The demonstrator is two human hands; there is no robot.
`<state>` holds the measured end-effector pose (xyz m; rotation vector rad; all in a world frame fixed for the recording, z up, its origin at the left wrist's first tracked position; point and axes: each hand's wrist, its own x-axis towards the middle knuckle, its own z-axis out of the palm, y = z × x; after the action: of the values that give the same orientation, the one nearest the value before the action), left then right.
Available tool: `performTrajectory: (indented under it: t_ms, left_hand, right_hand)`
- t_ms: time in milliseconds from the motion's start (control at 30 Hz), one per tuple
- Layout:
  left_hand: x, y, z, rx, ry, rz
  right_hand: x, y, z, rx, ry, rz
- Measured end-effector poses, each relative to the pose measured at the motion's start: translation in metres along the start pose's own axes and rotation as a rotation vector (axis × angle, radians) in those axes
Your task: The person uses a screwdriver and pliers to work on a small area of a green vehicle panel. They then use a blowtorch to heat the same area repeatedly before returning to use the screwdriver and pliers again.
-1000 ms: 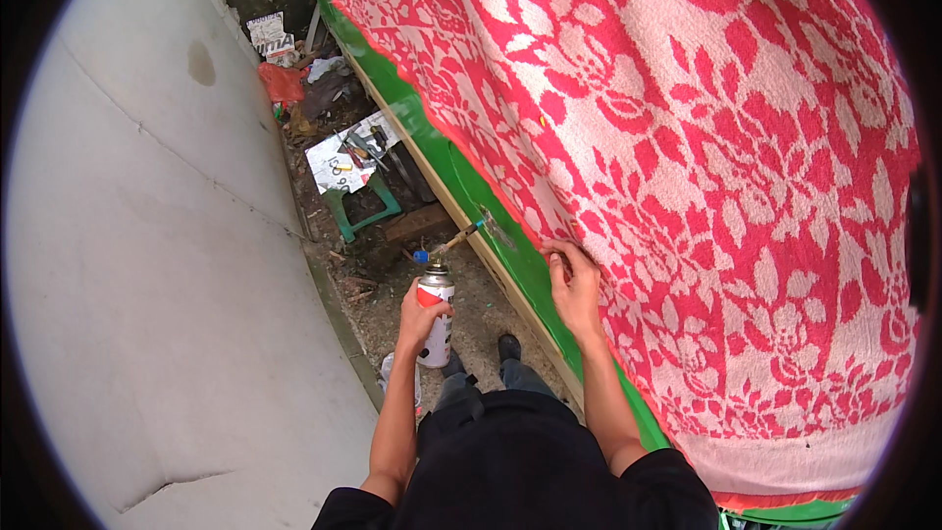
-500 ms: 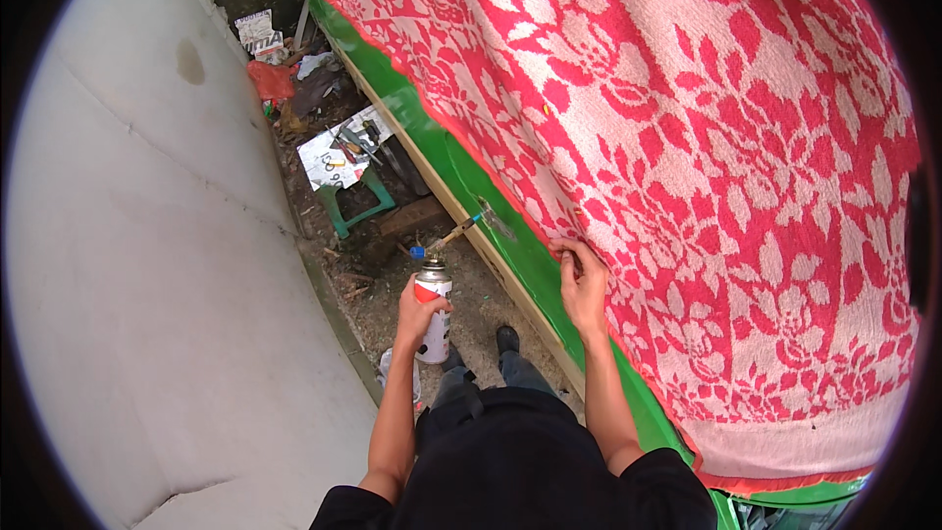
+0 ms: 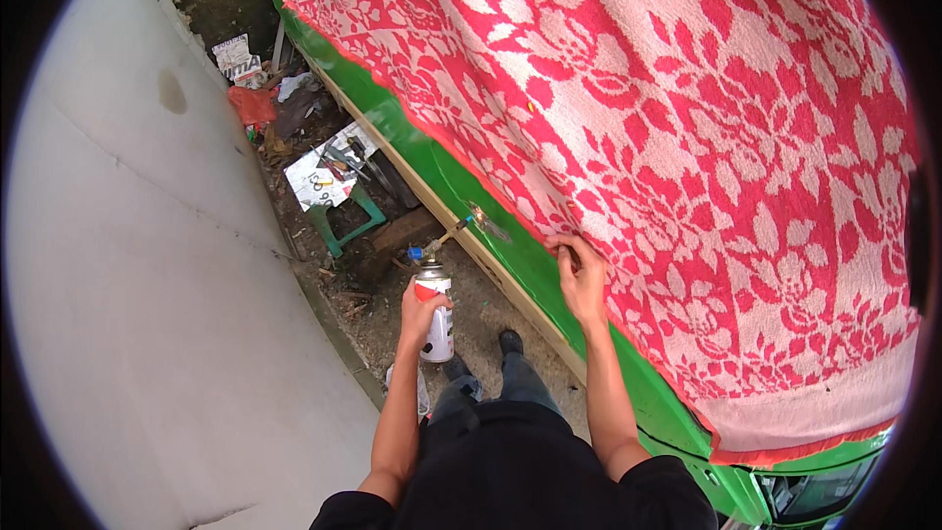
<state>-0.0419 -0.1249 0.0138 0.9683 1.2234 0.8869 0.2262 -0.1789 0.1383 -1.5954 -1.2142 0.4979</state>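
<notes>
My left hand (image 3: 422, 315) is wrapped round the silver and white canister of a gas torch (image 3: 438, 334), which stands upright with a blue knob at its top. The torch's slanted nozzle (image 3: 456, 230) reaches over to a green panel (image 3: 535, 277), where a pale, glinting patch shows at its tip; whether it is flame I cannot tell. A red and whitish floral blanket (image 3: 687, 186) covers most of the green body. At its near edge, my right hand (image 3: 583, 280) pinches the border between thumb and fingers.
A wooden strip (image 3: 496, 272) runs along the panel's lower side. On the left rises a big pale wall (image 3: 167, 304). Beyond the torch, a green stool (image 3: 343, 231) stands beside a white board (image 3: 312, 186) with tools on it. A red plastic bag (image 3: 252, 105) lies farther off.
The view has shifted slightly, so the stool and wall sit farther left and more of a window shows at lower right. Both hands keep their holds, the nozzle still at the panel.
</notes>
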Motion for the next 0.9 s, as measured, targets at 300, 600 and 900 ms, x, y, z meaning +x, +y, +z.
performTrajectory:
  t_ms: [300, 600, 900]
  left_hand:
    - [0.003, -0.002, -0.003, -0.017, -0.026, 0.026]
    - [0.010, 0.012, -0.011, 0.034, 0.016, 0.007]
    - [0.024, 0.005, -0.005, -0.015, 0.052, -0.015]
  right_hand:
    - [0.000, 0.009, 0.004, 0.037, 0.035, -0.016]
    - [0.001, 0.016, 0.005, 0.043, 0.046, -0.037]
    - [0.001, 0.010, 0.004, 0.037, 0.036, -0.016]
